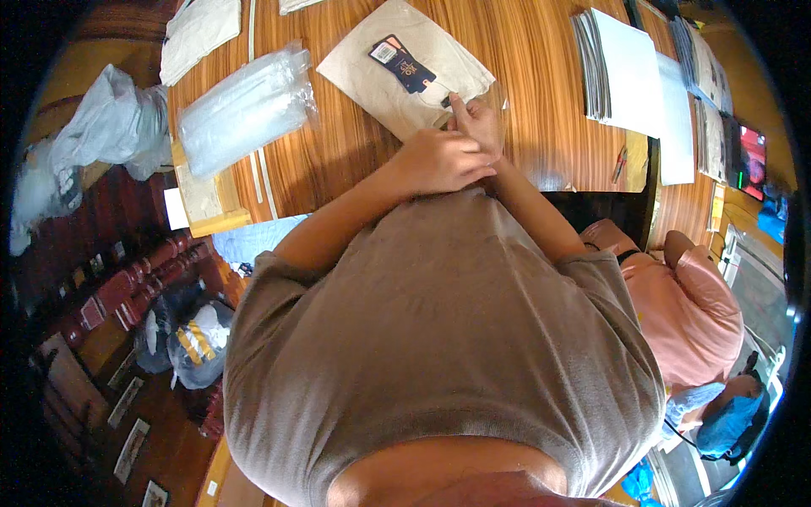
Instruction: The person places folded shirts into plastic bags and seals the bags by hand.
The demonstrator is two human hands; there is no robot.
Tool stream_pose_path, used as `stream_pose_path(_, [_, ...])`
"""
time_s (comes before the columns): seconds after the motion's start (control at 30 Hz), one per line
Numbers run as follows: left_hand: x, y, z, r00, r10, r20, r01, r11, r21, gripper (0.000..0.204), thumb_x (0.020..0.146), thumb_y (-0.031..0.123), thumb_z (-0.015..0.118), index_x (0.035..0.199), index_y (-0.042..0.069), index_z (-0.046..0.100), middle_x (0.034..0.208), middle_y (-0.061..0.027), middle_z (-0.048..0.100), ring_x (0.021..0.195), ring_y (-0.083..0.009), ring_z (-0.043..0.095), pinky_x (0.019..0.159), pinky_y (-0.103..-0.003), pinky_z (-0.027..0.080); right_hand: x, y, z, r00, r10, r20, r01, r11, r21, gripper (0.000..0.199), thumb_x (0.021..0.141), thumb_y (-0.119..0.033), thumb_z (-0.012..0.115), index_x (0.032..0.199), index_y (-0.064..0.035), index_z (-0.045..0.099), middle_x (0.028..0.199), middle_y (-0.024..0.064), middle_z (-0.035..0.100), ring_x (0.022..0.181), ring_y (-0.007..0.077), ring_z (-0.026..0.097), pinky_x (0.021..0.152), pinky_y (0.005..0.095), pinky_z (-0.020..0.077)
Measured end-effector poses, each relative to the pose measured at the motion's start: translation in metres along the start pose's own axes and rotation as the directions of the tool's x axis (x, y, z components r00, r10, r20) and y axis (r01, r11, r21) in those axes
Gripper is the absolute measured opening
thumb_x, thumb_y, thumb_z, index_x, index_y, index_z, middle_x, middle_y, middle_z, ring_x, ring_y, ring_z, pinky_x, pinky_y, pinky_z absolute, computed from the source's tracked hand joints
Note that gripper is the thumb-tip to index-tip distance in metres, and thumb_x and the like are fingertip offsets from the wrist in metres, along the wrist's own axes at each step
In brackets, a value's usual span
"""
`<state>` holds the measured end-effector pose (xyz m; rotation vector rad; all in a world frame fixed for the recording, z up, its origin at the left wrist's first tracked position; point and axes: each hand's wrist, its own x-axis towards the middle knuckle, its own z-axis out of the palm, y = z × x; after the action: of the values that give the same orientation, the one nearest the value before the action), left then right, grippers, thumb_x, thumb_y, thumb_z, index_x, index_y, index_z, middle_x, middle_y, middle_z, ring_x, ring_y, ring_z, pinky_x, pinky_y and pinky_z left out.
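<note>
A folded beige garment (359,63) lies tilted on the striped wooden table, with a dark hang tag (404,69) on top. Clear plastic glints along the garment's right side. My right hand (479,125) is closed at its near right corner, thumb and forefinger beside a small dark piece (447,100) below the tag. What they pinch is too small to make out. My left hand (449,159) crosses over the right wrist, its fingers bent and close together. Its thumb is hidden, and so is anything inside that hand.
Left of the garment lies a stack of clear plastic bags (245,110). Another folded light garment (201,34) is at the far left. White sheets (621,72) and red-handled snips (620,164) are on the right. A person in pink (688,313) sits at my right.
</note>
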<state>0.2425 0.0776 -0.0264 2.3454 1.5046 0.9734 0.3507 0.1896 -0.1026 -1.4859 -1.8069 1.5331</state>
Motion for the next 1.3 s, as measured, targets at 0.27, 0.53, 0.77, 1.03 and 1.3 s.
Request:
stream_pose_path(0.27, [-0.081, -0.035, -0.017, 0.942, -0.278, 0.187, 0.249, 0.954, 0.169, 0.118, 0.07, 0.071, 0.08, 0.162, 0.011, 0.035, 0.17, -0.0113, 0.028, 0.157, -0.0357, 0.022, 0.128, -0.055, 0.018, -0.022, -0.001, -0.014, 0.976, 0.143, 0.166, -0.168, 0.975, 0.148, 0.047, 0.093, -0.043, 0.08, 0.081, -0.0014, 0.06, 0.06, 0.0064, 0.061, 0.045, 0.0187, 0.061, 0.04, 0.0322, 0.0463])
stream_pose_path(0.53, [-0.103, 0.003, 0.03, 0.95, -0.297, 0.099, 0.265, 0.932, 0.249, 0.088, 0.081, 0.055, 0.077, 0.154, 0.014, 0.048, 0.165, -0.0112, 0.038, 0.153, -0.0355, 0.033, 0.124, -0.06, 0.024, -0.04, 0.018, -0.014, 0.999, 0.05, -0.002, -0.05, 0.998, 0.043, 0.047, 0.09, -0.038, 0.083, 0.099, 0.0059, 0.069, 0.062, 0.0092, 0.066, 0.049, 0.0194, 0.067, 0.043, 0.0349, 0.0525])
stream_pose_path(0.77, [-0.121, 0.024, 0.043, 0.978, -0.098, -0.186, 0.134, 0.971, 0.197, 0.024, 0.087, 0.023, 0.074, 0.11, 0.017, 0.078, 0.128, -0.0019, 0.07, 0.127, -0.0243, 0.061, 0.106, -0.045, 0.05, -0.118, 0.04, -0.062, 0.907, 0.245, 0.344, -0.291, 0.953, 0.088, 0.05, 0.101, -0.05, 0.067, 0.095, -0.0003, 0.072, 0.081, 0.0078, 0.071, 0.071, 0.0172, 0.071, 0.063, 0.0322, 0.0557])
stream_pose_path(1.03, [-0.029, 0.026, -0.088, 0.933, -0.109, -0.343, 0.001, 0.954, -0.3, 0.022, 0.097, 0.009, 0.063, 0.115, 0.003, 0.074, 0.111, -0.0112, 0.075, 0.103, -0.0242, 0.072, 0.091, -0.038, 0.056, -0.139, 0.056, -0.136, 0.97, -0.072, 0.233, 0.078, 0.997, -0.02, 0.071, 0.08, -0.024, 0.092, 0.134, 0.0006, 0.053, 0.128, 0.0125, 0.06, 0.124, 0.0223, 0.057, 0.104, 0.0366, 0.0473])
stream_pose_path(1.3, [0.036, -0.072, -0.114, 0.697, -0.562, -0.445, 0.071, 0.671, -0.738, 0.045, 0.111, 0.034, 0.044, 0.132, -0.002, 0.063, 0.124, -0.0148, 0.071, 0.112, -0.0233, 0.066, 0.103, -0.037, 0.048, -0.068, -0.141, -0.1, 0.792, -0.551, -0.263, 0.604, 0.77, 0.206, 0.014, 0.093, -0.013, 0.081, 0.098, 0.0003, 0.08, 0.092, 0.0053, 0.078, 0.082, 0.0108, 0.069, 0.075, 0.0252, 0.0553])
